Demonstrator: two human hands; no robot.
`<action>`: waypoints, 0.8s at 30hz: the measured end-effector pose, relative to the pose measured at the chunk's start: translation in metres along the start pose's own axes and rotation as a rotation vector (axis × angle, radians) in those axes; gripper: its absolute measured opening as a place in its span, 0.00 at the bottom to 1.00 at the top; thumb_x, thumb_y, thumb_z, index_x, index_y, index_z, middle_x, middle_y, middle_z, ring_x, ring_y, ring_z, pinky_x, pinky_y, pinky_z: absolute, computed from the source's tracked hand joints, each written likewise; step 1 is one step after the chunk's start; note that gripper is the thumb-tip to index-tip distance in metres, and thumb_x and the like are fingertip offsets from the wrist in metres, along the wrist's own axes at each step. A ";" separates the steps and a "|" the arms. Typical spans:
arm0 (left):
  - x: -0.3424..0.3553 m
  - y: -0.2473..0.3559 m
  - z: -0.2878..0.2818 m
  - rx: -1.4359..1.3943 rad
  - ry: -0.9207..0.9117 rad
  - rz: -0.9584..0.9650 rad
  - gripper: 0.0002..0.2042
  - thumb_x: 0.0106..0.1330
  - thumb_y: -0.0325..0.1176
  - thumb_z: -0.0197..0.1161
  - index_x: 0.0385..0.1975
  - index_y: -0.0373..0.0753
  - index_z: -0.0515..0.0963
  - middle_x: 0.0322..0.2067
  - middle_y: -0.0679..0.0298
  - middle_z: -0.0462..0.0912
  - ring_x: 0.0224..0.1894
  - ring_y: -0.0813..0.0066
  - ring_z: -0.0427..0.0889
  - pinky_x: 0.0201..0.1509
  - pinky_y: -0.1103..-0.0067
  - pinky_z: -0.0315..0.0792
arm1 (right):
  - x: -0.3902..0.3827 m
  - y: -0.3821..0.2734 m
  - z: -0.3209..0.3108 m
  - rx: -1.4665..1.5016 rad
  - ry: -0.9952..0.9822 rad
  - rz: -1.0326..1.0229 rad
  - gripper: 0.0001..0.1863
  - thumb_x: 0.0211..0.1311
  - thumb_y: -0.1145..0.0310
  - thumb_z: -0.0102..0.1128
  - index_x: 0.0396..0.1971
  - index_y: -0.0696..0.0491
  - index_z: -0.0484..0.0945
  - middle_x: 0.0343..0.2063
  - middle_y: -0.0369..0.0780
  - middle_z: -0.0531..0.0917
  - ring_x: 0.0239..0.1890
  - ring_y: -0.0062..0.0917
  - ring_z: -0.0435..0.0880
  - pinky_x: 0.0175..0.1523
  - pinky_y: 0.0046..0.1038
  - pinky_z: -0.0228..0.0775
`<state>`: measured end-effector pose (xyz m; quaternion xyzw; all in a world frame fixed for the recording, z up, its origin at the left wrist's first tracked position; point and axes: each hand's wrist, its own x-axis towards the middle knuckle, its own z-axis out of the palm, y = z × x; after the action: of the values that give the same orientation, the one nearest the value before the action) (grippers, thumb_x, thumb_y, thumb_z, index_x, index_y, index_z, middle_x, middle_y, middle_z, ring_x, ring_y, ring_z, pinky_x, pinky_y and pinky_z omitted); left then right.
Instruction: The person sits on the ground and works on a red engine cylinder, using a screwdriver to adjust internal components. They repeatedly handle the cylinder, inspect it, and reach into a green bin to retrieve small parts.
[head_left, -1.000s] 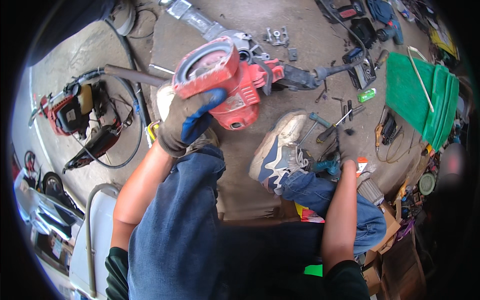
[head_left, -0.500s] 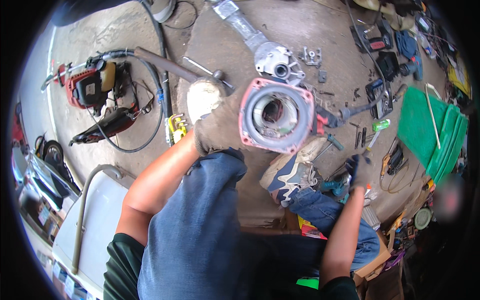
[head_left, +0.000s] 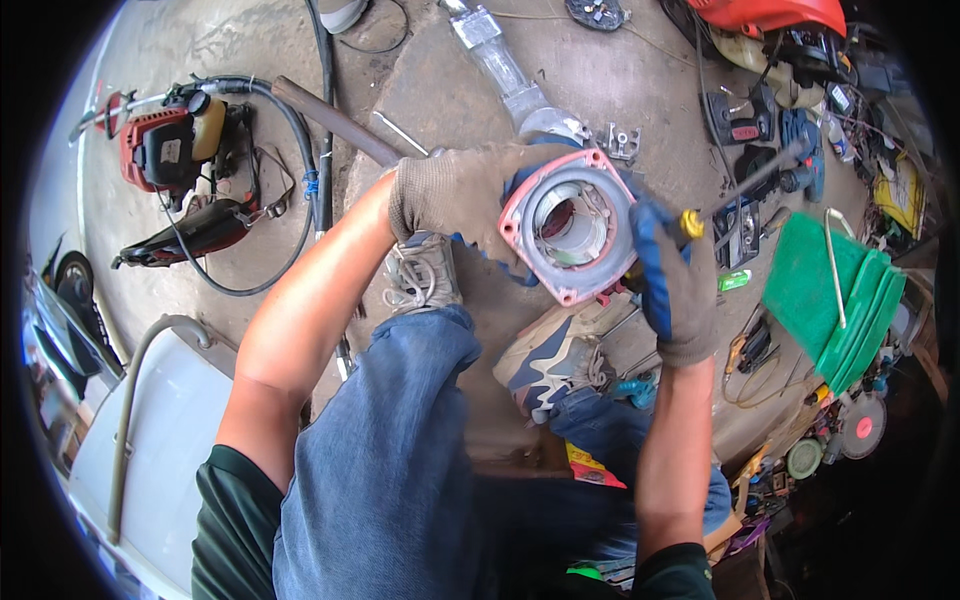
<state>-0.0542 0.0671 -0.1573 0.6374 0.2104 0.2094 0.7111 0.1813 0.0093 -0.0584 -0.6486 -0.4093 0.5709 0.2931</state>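
My left hand (head_left: 455, 205), in a knitted work glove, is wrapped round the left side of a red motor housing (head_left: 590, 238). The housing's open end faces up, showing a grey ring and a pale hollow core with a dark reddish bottom. At its right side is my gloved right hand (head_left: 684, 295), its fingers closed on a screwdriver (head_left: 691, 224) with a yellow part by the fist. The screwdriver's blurred shaft points up and away to the right. Whether the right fingers also touch the housing, I cannot tell. Just beyond the housing lies a silver metal tool casing (head_left: 500, 70), partly hidden.
On the floor at left lies a red engine (head_left: 155, 150) with a hose. A wooden handle (head_left: 335, 120) lies beyond my left hand. Green folded sheeting (head_left: 825, 300) and scattered tools are at right. A pale chair-like panel (head_left: 165, 430) stands near left.
My right hand has come up from above the floor tools at lower right to the housing, now with a screwdriver. The housing has turned slightly and shifted a little right.
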 end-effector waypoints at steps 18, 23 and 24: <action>-0.034 -0.009 0.041 -0.468 0.391 -0.113 0.57 0.51 0.45 0.81 0.77 0.35 0.50 0.71 0.54 0.64 0.74 0.66 0.62 0.78 0.69 0.56 | -0.043 0.032 0.071 0.422 0.357 0.069 0.11 0.69 0.75 0.64 0.48 0.58 0.76 0.30 0.36 0.82 0.28 0.16 0.81 0.30 0.20 0.70; -0.038 -0.012 0.056 -0.073 0.455 -0.144 0.65 0.37 0.42 0.86 0.77 0.36 0.48 0.71 0.49 0.62 0.76 0.54 0.59 0.79 0.64 0.57 | -0.045 0.030 0.067 0.458 0.314 0.137 0.14 0.65 0.80 0.65 0.48 0.57 0.75 0.31 0.30 0.80 0.30 0.10 0.76 0.36 0.17 0.71; -0.036 -0.016 0.056 0.021 0.473 -0.157 0.64 0.36 0.42 0.85 0.76 0.36 0.49 0.71 0.49 0.62 0.76 0.51 0.57 0.79 0.63 0.57 | -0.046 0.030 0.068 0.434 0.334 0.137 0.14 0.65 0.80 0.65 0.48 0.57 0.75 0.31 0.30 0.80 0.31 0.10 0.77 0.36 0.17 0.71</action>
<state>-0.0515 -0.0009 -0.1668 0.5598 0.4218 0.2947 0.6494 0.1202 -0.0513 -0.0732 -0.6820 -0.1785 0.5488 0.4493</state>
